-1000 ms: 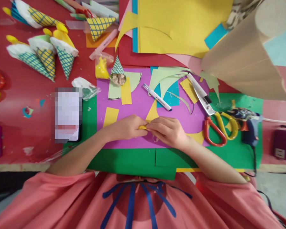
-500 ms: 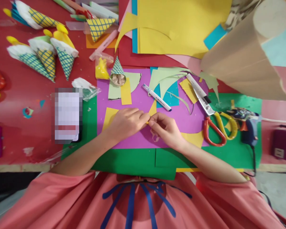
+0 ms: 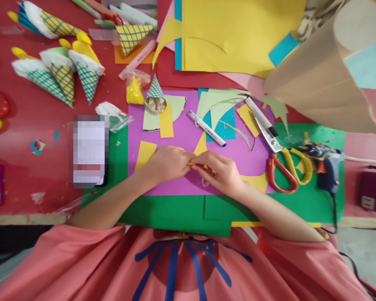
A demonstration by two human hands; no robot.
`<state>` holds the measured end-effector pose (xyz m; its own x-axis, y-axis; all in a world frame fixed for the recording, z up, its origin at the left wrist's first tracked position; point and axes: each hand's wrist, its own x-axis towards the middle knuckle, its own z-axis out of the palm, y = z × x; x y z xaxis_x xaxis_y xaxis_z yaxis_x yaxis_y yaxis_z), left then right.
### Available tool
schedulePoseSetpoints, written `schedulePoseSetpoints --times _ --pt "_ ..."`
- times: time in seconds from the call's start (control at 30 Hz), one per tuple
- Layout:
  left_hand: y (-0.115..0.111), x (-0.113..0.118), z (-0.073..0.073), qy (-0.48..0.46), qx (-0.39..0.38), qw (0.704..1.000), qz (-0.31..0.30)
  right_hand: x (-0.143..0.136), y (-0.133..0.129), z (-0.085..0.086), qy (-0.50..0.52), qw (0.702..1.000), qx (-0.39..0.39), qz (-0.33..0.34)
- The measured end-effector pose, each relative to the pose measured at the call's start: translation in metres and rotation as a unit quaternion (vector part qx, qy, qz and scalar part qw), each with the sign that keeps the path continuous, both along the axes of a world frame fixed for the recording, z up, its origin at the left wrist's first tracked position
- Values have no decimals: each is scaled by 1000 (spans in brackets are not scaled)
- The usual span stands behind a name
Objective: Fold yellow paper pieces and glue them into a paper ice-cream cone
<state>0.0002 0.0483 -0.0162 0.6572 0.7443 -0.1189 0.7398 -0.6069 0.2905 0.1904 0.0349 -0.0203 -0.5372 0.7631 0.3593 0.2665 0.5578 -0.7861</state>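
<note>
Over the purple sheet (image 3: 181, 184), my left hand (image 3: 171, 164) and my right hand (image 3: 221, 170) meet fingertip to fingertip. Both are closed on a small yellow strip (image 3: 192, 164), which is mostly hidden by the fingers. A yellow paper piece (image 3: 146, 154) lies beside my left hand. Beyond the hands rests a white marker (image 3: 207, 128). Farther back is a small patterned cone (image 3: 156, 90) with crumpled brown paper in its mouth, near a yellow rectangle (image 3: 166, 121). Open scissors (image 3: 277, 148) lie to the right of my right hand.
A glue gun (image 3: 329, 167) with a cord lies at the right, below a large brown paper cone (image 3: 322, 71). To the left are a phone (image 3: 90, 152) and several finished cones (image 3: 87, 79). Yellow sheets (image 3: 238, 42) lie at the back.
My right hand's fingers have straightened and come together, and more of the yellow strip shows between and under the fingers. My left hand has shifted slightly. The view has moved a little.
</note>
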Motion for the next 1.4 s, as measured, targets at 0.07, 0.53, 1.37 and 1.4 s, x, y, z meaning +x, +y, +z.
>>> schedulePoseSetpoints --times 0.07,0.53,1.37,1.4 --pt "1 0 1 9 -39 999 -16 2 3 -3 -30 992 119 34" --pt "-3 1 0 -75 264 961 -27 -12 -11 3 95 918 -375 -85" --pt "6 -5 -14 -215 37 963 157 18 25 -2 -26 996 5 -85" --pt "7 -5 -13 -220 40 962 159 18 26 -2 -28 995 3 -100"
